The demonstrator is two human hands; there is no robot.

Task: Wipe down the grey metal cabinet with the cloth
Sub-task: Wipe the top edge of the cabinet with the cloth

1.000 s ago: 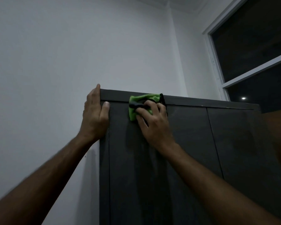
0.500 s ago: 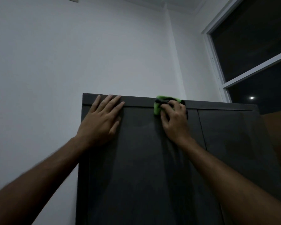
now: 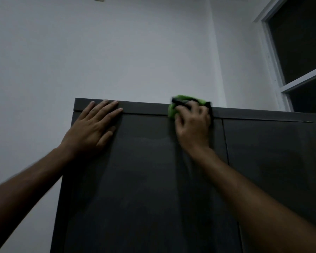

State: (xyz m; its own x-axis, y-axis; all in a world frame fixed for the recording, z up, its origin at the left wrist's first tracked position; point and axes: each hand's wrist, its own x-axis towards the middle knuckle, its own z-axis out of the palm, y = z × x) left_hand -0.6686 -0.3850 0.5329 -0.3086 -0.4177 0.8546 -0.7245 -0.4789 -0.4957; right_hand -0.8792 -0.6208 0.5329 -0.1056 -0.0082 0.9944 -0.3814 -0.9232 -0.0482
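Note:
The tall grey metal cabinet (image 3: pixel 146 179) fills the lower middle of the view, its two doors shut. My right hand (image 3: pixel 192 127) presses a bunched green cloth with black trim (image 3: pixel 171 110) against the top edge strip, just left of the seam between the doors. My left hand (image 3: pixel 93 128) lies flat with fingers spread on the upper left corner of the left door, fingertips on the top strip. Most of the cloth is hidden under my right fingers.
A white wall (image 3: pixel 117 52) rises behind and to the left of the cabinet. A dark window with a white frame (image 3: pixel 281 73) stands at the upper right. The room is dim.
My right hand has slid the cloth rightward along the top edge, toward the door seam. My left hand left the cabinet's left corner edge and now lies flat on the door front.

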